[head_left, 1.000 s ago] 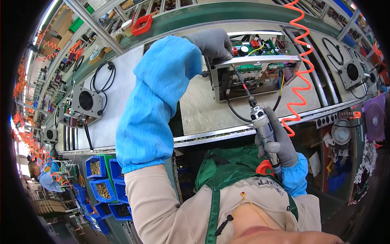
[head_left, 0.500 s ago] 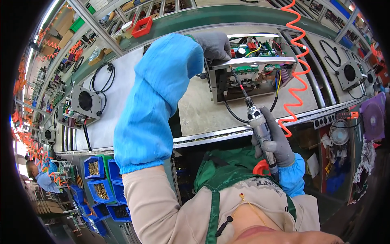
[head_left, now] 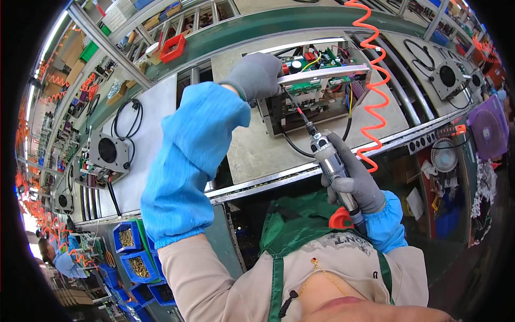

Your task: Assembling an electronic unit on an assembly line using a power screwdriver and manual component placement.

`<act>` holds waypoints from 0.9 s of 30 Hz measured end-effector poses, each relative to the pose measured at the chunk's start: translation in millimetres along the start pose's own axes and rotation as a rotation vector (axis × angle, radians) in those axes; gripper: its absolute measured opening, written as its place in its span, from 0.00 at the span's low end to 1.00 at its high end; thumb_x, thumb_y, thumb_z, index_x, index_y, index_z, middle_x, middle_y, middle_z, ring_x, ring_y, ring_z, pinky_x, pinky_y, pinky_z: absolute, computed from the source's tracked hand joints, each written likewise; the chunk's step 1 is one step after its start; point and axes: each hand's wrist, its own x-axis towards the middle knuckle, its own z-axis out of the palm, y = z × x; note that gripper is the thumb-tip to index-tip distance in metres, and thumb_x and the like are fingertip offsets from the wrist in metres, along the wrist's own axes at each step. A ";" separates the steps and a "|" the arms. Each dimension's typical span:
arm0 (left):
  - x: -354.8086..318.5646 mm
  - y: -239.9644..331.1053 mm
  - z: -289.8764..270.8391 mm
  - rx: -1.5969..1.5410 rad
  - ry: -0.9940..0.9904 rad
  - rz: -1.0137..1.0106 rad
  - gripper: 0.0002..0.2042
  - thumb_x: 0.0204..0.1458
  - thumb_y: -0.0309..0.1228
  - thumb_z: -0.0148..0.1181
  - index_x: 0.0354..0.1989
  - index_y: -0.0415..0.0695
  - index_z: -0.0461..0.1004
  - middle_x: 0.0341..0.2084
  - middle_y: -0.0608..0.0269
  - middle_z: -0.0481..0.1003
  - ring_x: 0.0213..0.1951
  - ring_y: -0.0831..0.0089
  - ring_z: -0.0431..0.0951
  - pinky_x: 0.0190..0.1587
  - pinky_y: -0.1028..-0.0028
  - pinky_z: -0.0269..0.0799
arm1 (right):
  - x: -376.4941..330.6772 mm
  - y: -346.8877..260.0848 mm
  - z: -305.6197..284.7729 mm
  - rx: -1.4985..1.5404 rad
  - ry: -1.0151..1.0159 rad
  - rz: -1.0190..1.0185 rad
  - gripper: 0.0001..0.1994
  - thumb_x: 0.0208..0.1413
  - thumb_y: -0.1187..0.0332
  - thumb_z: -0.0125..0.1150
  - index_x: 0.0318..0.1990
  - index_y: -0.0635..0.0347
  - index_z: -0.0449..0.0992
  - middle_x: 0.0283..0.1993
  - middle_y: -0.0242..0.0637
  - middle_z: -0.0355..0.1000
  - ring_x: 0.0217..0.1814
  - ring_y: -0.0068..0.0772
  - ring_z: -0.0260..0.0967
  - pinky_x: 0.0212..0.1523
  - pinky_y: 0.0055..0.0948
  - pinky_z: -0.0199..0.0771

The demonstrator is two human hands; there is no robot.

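An open metal chassis [head_left: 306, 115] with green circuit boards [head_left: 310, 87] and wires stands on a pale board on the bench. My left hand [head_left: 257, 75], in a grey glove, is closed around the chassis's upper left corner; its fingertips are partly hidden. My right hand [head_left: 357, 185], also gloved, wraps around a silver power screwdriver [head_left: 328, 155]. The long bit [head_left: 298, 107] points up and left, its tip at the left end of the chassis's front rail [head_left: 327, 72]. Whether a screw is under the tip I cannot make out. A black cable [head_left: 295, 146] loops below the chassis.
A coiled orange air hose [head_left: 375, 102] hangs right of the chassis. Similar units with round fans stand at left [head_left: 107, 147] and right [head_left: 448, 76]. Blue bins [head_left: 138, 266] of screws sit at lower left. A red tray [head_left: 173, 48] lies beyond the bench.
My left hand has shifted left along the chassis, away from the bit tip, to the corner. The screwdriver still points at the rail's left end. The whole view has shifted slightly.
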 end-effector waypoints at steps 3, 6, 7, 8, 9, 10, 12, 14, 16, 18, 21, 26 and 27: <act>-2.7 1.2 7.2 -0.010 0.062 -0.001 0.12 0.44 0.32 0.59 0.38 0.46 0.81 0.33 0.51 0.79 0.38 0.56 0.79 0.44 0.62 0.75 | -4.2 -5.3 8.4 0.012 0.008 -0.024 0.48 0.36 0.73 0.58 0.71 0.47 0.45 0.40 0.45 0.66 0.24 0.29 0.68 0.26 0.27 0.74; -5.2 0.1 9.3 -0.046 0.094 -0.015 0.12 0.44 0.31 0.59 0.37 0.45 0.81 0.33 0.50 0.79 0.38 0.55 0.79 0.44 0.62 0.75 | -11.1 -9.0 14.0 0.048 -0.008 -0.002 0.47 0.37 0.72 0.58 0.71 0.46 0.45 0.41 0.44 0.66 0.23 0.29 0.67 0.26 0.28 0.74; -6.3 -1.5 11.7 -0.038 0.126 -0.008 0.11 0.44 0.31 0.59 0.36 0.44 0.81 0.33 0.50 0.79 0.38 0.55 0.79 0.43 0.61 0.75 | -11.9 -8.1 17.6 0.122 -0.023 0.001 0.47 0.38 0.73 0.58 0.71 0.46 0.46 0.41 0.44 0.66 0.23 0.28 0.67 0.25 0.28 0.73; -6.6 -1.2 13.0 -0.032 0.157 0.004 0.11 0.44 0.31 0.58 0.36 0.43 0.80 0.33 0.49 0.78 0.38 0.55 0.79 0.43 0.61 0.75 | -12.8 -7.0 21.0 0.197 -0.034 0.002 0.46 0.39 0.73 0.57 0.71 0.45 0.46 0.41 0.44 0.66 0.22 0.28 0.67 0.25 0.28 0.72; -6.7 -0.2 12.9 -0.034 0.159 0.008 0.11 0.44 0.31 0.58 0.36 0.43 0.80 0.33 0.49 0.78 0.38 0.55 0.79 0.43 0.61 0.75 | -11.1 -6.3 25.6 0.088 -0.003 -0.021 0.45 0.41 0.75 0.57 0.71 0.45 0.47 0.40 0.43 0.67 0.21 0.27 0.66 0.24 0.27 0.72; -6.9 1.3 12.0 -0.031 0.155 0.006 0.11 0.44 0.31 0.58 0.35 0.43 0.80 0.32 0.48 0.78 0.38 0.54 0.79 0.43 0.61 0.74 | -11.5 -5.7 29.2 0.085 0.001 -0.022 0.45 0.41 0.75 0.57 0.71 0.45 0.47 0.40 0.43 0.67 0.21 0.27 0.66 0.24 0.27 0.72; -5.5 0.5 12.2 -0.029 0.154 -0.002 0.10 0.43 0.31 0.58 0.34 0.42 0.80 0.32 0.48 0.78 0.38 0.54 0.79 0.43 0.61 0.74 | -11.8 -5.8 35.0 0.003 0.042 -0.033 0.44 0.42 0.77 0.56 0.71 0.45 0.47 0.41 0.43 0.68 0.21 0.27 0.66 0.23 0.27 0.71; -2.7 -1.8 13.3 0.009 0.165 -0.007 0.10 0.44 0.30 0.58 0.34 0.42 0.80 0.33 0.47 0.78 0.39 0.53 0.79 0.43 0.61 0.74 | -10.2 -2.8 31.8 0.022 0.029 -0.049 0.44 0.42 0.76 0.56 0.71 0.46 0.47 0.44 0.43 0.68 0.22 0.27 0.67 0.23 0.27 0.71; -9.4 -3.2 11.8 0.027 0.119 0.023 0.14 0.43 0.28 0.59 0.41 0.43 0.78 0.34 0.49 0.78 0.39 0.54 0.79 0.43 0.62 0.74 | -10.4 1.8 32.5 0.037 0.035 -0.055 0.44 0.41 0.75 0.57 0.71 0.47 0.48 0.47 0.43 0.67 0.22 0.28 0.67 0.23 0.27 0.71; -12.0 -2.9 15.6 0.043 0.074 0.065 0.18 0.43 0.26 0.61 0.47 0.43 0.75 0.36 0.50 0.77 0.39 0.55 0.78 0.43 0.63 0.74 | -9.0 -0.2 33.6 0.012 0.054 -0.072 0.44 0.41 0.74 0.57 0.71 0.48 0.48 0.44 0.43 0.68 0.22 0.28 0.67 0.24 0.27 0.71; -15.2 -5.4 32.1 -0.192 0.316 0.090 0.32 0.46 0.22 0.56 0.63 0.44 0.58 0.35 0.44 0.77 0.41 0.49 0.78 0.45 0.60 0.75 | -9.7 0.5 33.4 0.006 0.073 -0.065 0.44 0.40 0.74 0.56 0.71 0.50 0.47 0.43 0.43 0.68 0.21 0.28 0.67 0.24 0.27 0.72; -9.5 -17.8 43.0 -0.257 0.372 0.137 0.29 0.46 0.21 0.54 0.61 0.44 0.62 0.36 0.43 0.77 0.39 0.49 0.78 0.45 0.60 0.75 | -6.4 -0.7 35.4 -0.073 0.071 -0.050 0.44 0.40 0.74 0.55 0.71 0.51 0.47 0.41 0.42 0.68 0.21 0.28 0.67 0.24 0.28 0.72; -9.6 -18.7 45.0 -0.258 0.421 0.179 0.28 0.46 0.21 0.54 0.60 0.44 0.63 0.35 0.43 0.77 0.39 0.49 0.78 0.44 0.59 0.75 | -5.3 -1.5 36.6 -0.073 0.068 -0.044 0.44 0.40 0.74 0.55 0.71 0.51 0.47 0.41 0.42 0.68 0.21 0.28 0.67 0.24 0.28 0.72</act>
